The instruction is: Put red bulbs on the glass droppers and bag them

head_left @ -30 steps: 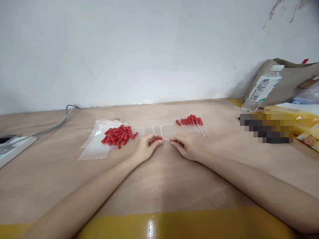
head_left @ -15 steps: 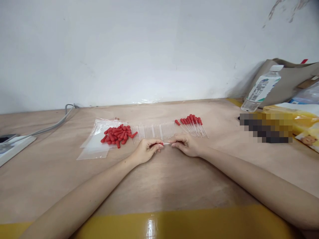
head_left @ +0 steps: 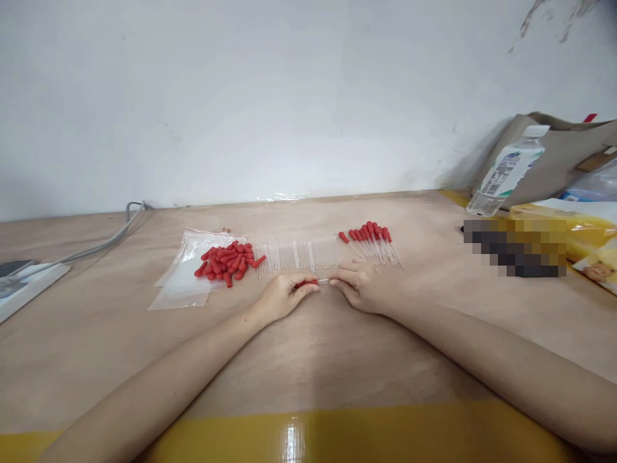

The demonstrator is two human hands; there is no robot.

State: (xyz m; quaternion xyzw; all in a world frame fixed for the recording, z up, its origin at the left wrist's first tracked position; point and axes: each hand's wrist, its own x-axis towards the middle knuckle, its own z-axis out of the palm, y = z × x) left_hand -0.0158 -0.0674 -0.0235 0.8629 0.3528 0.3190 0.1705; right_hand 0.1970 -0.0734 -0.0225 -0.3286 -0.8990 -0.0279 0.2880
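Between its thumb and fingers my left hand point(head_left: 285, 294) pinches a red rubber dropper bulb point(head_left: 306, 283), its mouth facing right. My right hand point(head_left: 359, 285) is closed on a clear glass dropper tube point(head_left: 323, 281), whose end meets the bulb; how deep it sits inside I cannot tell. Just beyond the hands lies a row of loose clear tubes point(head_left: 296, 254). To the left, a heap of red bulbs point(head_left: 226, 260) rests on clear plastic bags point(head_left: 180, 289). Several droppers with red bulbs fitted point(head_left: 373, 238) lie behind my right hand.
A plastic bottle point(head_left: 508, 170) leans against a grey-brown bag point(head_left: 563, 151) at the right, near yellow packaging point(head_left: 573, 222) and a pixelated dark object point(head_left: 515, 251). Grey cables point(head_left: 108, 243) and a white power strip point(head_left: 38, 286) lie at the left. A wall point(head_left: 289, 103) stands behind.
My left hand's grip has shifted, so more of the red bulb shows between thumb and fingers. My right hand has tilted slightly; less of the tube shows between the hands.
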